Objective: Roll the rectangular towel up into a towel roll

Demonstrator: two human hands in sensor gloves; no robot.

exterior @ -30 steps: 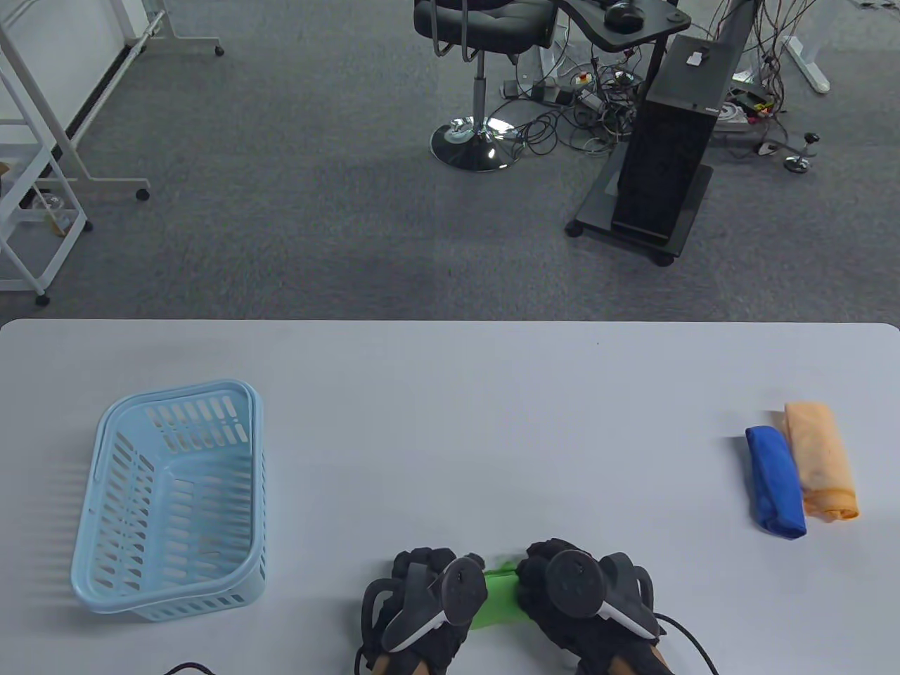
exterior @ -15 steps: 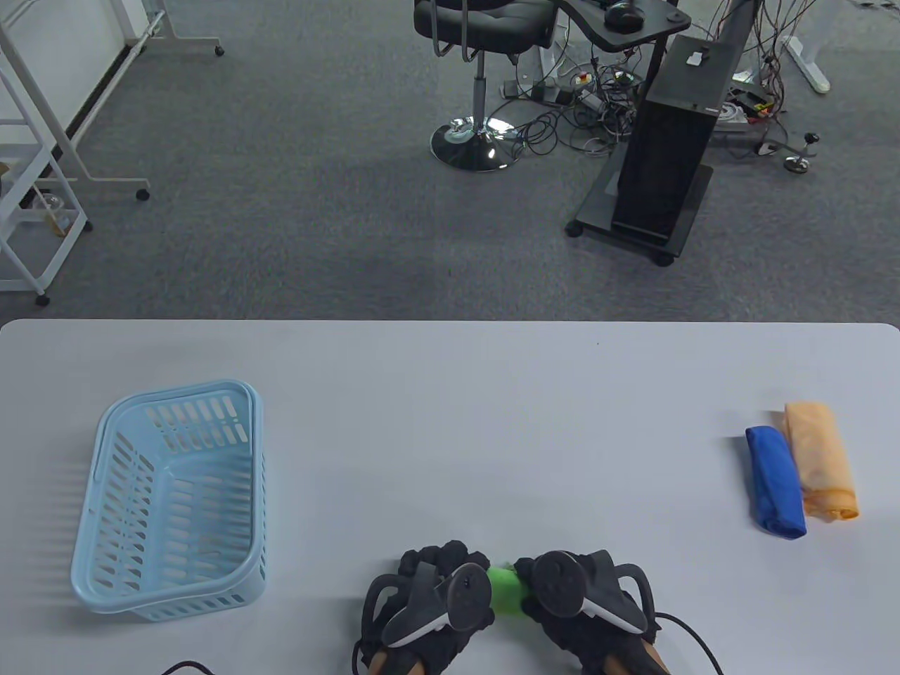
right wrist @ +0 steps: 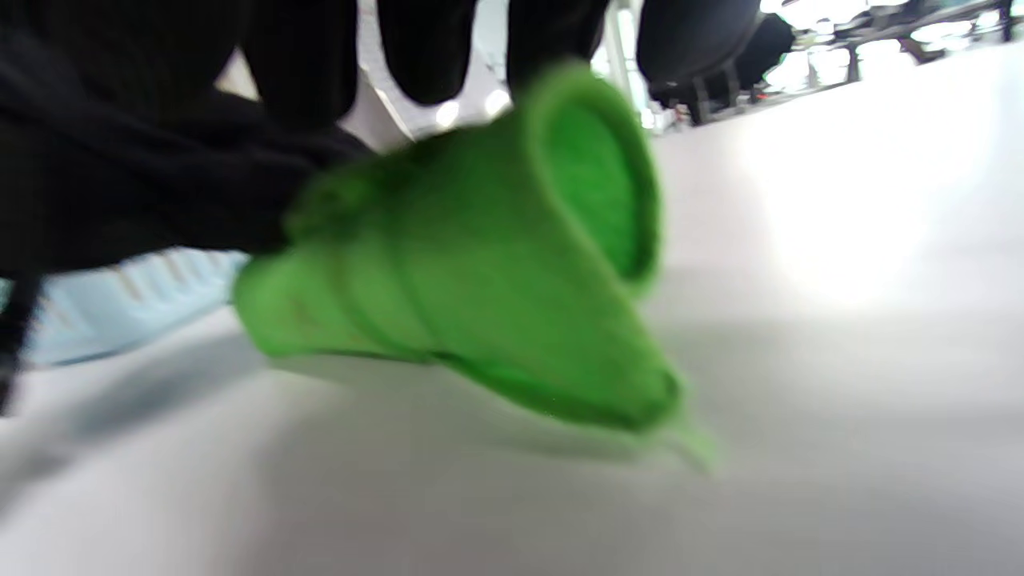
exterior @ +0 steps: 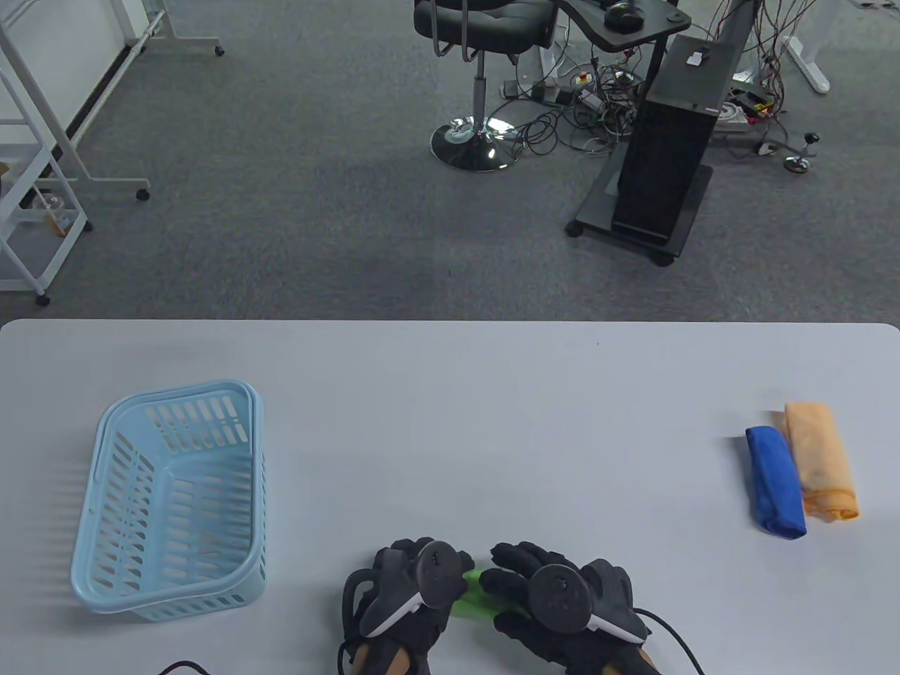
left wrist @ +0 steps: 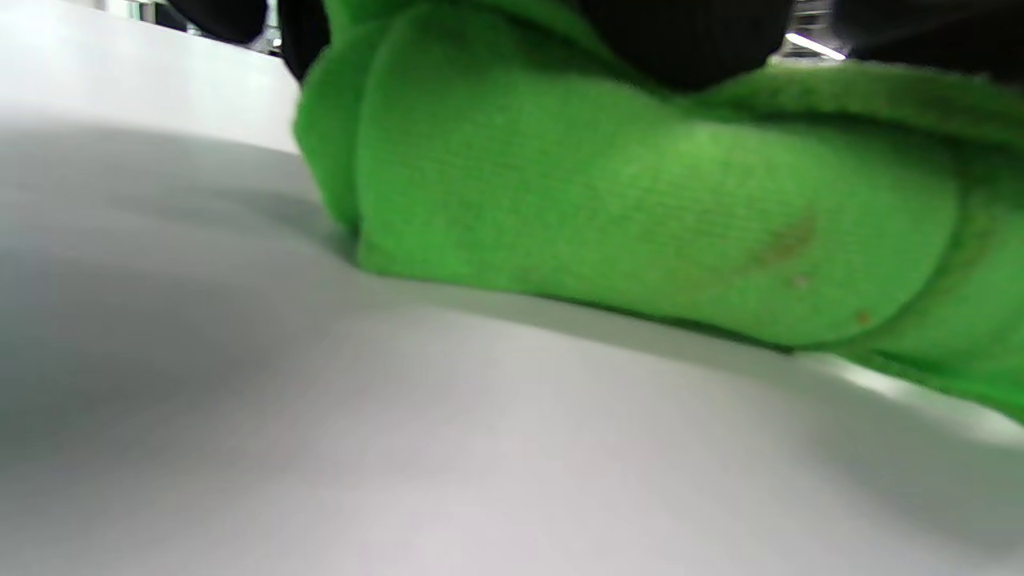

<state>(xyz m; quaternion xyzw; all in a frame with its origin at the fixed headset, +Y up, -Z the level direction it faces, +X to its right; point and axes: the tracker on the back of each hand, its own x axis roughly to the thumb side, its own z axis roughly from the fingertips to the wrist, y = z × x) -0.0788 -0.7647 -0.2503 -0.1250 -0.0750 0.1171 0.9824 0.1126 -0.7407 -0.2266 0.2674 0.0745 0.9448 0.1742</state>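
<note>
The green towel [exterior: 470, 601] lies rolled on the bench [exterior: 450, 422] between the left hand [exterior: 404, 605] and right hand [exterior: 555, 605]. Both hands rest on it, fingers curled over it; grip firmness appears uncertain. A blue basket [exterior: 172, 503] stands left of the left hand.

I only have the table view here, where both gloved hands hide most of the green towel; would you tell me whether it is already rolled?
Observer: Yes. In the right wrist view the green towel is a roll with an open spiral end showing.
Operator: Is it lifted off the white table?
Observer: No. The left wrist view shows its underside lying on the white table.
Operator: Where are the left hand's fingers?
Observer: That same view shows black gloved fingers of the left hand pressing on top of the roll.
</note>
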